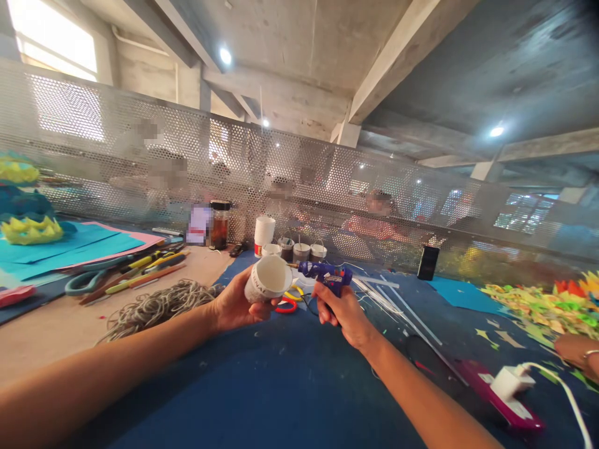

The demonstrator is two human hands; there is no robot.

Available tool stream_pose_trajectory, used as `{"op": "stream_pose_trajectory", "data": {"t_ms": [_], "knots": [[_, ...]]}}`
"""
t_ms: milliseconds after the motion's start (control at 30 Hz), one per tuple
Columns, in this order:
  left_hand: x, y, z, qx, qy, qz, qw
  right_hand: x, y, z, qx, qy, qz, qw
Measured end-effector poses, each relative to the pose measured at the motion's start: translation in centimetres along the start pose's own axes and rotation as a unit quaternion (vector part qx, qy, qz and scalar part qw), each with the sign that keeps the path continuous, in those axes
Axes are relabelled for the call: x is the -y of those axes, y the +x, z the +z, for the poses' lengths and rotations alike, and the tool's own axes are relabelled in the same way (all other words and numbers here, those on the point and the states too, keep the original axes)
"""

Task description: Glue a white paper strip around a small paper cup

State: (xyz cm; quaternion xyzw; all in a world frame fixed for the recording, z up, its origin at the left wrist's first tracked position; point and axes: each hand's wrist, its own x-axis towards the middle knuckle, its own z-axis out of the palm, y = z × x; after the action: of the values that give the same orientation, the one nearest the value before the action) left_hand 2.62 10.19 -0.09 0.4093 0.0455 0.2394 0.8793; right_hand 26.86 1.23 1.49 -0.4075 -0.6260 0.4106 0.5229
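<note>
The left hand [241, 301] is gripping a white cup [269, 279] at the frame's centre, holding it tilted open toward the camera, and the right hand [340, 308], just right of centre, is clasping a blue glue gun [327, 275]. The nozzle [294, 265] is pointing left toward the cup, contact being unclear; gluing is apparently being done or lined up, the next move calling for a steady cup and controlled nozzle. Grey cord [161, 305] is lying left of centre.

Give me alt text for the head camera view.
Left hand holds a white cup, right hand a blue glue gun aimed toward the cup, above a table. Twine lies to the left; a perforated screen stands behind.
</note>
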Motion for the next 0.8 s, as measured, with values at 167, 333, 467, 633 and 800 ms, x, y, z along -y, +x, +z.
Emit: {"op": "stream_pose_trajectory", "data": {"t_ms": [167,333,467,633,800], "knots": [[0.24,0.05,-0.28,0.013,-0.01,-0.006,1.0,0.25,-0.04,0.2,-0.004,0.003,0.002,1.0],[0.39,0.22,-0.59,0.007,-0.009,-0.011,1.0,0.58,0.0,0.21,-0.02,-0.031,0.0,0.999],[0.36,0.2,-0.38,0.009,-0.003,-0.005,1.0,0.36,0.07,0.1,-0.021,-0.059,0.003,0.998],[0.19,0.1,0.06,0.001,0.004,-0.002,1.0,0.37,0.07,-0.08,-0.025,-0.096,0.003,0.995],[0.12,0.17,0.08,-0.006,0.002,0.005,1.0,0.5,0.06,-0.16,-0.019,-0.122,-0.001,0.992]]}}
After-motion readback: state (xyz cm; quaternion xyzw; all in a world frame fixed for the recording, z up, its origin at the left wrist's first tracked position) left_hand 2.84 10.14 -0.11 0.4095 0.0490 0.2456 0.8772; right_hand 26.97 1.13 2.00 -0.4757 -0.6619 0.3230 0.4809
